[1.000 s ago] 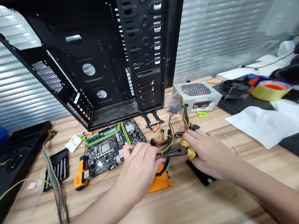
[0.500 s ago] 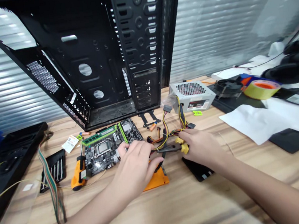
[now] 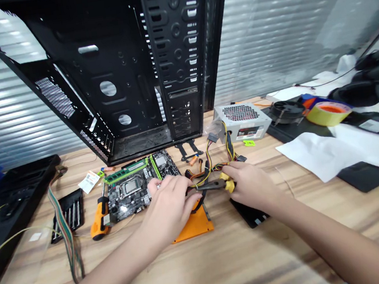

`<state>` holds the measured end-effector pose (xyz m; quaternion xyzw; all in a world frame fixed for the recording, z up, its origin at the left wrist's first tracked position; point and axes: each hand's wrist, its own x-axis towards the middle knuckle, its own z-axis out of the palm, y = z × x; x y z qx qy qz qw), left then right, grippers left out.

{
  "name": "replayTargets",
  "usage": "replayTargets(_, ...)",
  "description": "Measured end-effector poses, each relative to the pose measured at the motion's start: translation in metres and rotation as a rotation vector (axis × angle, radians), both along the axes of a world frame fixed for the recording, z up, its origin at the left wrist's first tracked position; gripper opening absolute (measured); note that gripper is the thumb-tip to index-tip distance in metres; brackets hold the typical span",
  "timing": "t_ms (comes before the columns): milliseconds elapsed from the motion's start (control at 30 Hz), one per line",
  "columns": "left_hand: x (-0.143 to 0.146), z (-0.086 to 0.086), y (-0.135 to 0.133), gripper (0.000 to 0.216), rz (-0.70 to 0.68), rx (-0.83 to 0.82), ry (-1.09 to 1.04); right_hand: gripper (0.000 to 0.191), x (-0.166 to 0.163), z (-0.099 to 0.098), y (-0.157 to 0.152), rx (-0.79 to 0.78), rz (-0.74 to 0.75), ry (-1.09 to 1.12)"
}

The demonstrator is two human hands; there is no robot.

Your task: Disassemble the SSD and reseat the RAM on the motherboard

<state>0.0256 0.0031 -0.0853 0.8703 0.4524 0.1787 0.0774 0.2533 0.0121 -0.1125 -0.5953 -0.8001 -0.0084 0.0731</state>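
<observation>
Firmly closed around black-nosed, yellow-handled pliers (image 3: 212,185): the right hand (image 3: 251,187). Loosely curled just beside the pliers' nose, with any hold impossible to tell: the left hand (image 3: 170,205), over a black motherboard (image 3: 130,194) lying on the pale wooden counter (image 3: 259,244), near yellow-and-black power-supply cables (image 3: 214,171) and a flat orange plate (image 3: 195,225).

Two hands (image 3: 168,207) (image 3: 251,186), one pair of pliers (image 3: 212,185); near the motherboard (image 3: 124,204), one screwdriver (image 3: 99,217) and seemingly one bit tray (image 3: 67,216)
</observation>
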Motion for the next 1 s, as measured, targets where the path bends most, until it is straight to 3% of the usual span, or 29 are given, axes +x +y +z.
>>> replayTargets(133, -0.001, 0.008, 0.001, 0.016, -0.011, -0.092, 0.004, 0.025, 0.002, 0.002, -0.001, 0.058, 0.019, -0.068)
replayTargets(300, -0.002, 0.021, 0.003, 0.031, -0.025, -0.319, -0.031, 0.02, 0.002, 0.005, -0.003, 0.125, -0.012, -0.125)
replayTargets(533, 0.0, 0.022, 0.006, 0.034, 0.03, -0.518, -0.076, 0.018, 0.002, 0.007, -0.006, 0.181, -0.028, -0.15)
replayTargets(733, -0.002, 0.019, 0.007, 0.023, 0.051, -0.482, -0.111, 0.028, 0.002, 0.009, -0.011, 0.178, -0.025, -0.132)
replayTargets(1000, -0.004, 0.02, 0.006, 0.017, -0.006, -0.376, -0.03, 0.02, 0.005, 0.011, -0.012, 0.17, 0.005, -0.139)
